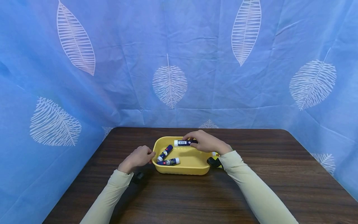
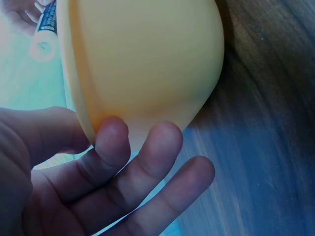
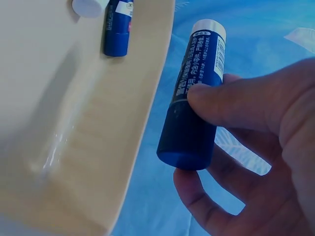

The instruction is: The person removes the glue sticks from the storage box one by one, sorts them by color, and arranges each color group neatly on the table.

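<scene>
A yellow plastic basin (image 1: pixel 185 170) stands on the table. My left hand (image 1: pixel 139 156) pinches its left rim, thumb on the inner side and index finger against the outer wall (image 2: pixel 152 54). Over the basin's far side, my right hand (image 1: pixel 208 142) grips a dark blue glue stick (image 3: pixel 189 113) with a white end and a printed label. Its white end points left in the head view. Two more glue sticks lie inside the basin on the left: one slanted (image 1: pixel 165 153), the other (image 1: pixel 169 161) near the front wall.
A brown wood-grain table (image 1: pixel 179 196) lies under everything. Behind my right wrist is a partly hidden yellow item (image 1: pixel 215 154), its kind unclear. Black wrist straps (image 1: pixel 214 162) show at both wrists. A blue cloth with white leaf prints (image 1: pixel 170 84) hangs around the table.
</scene>
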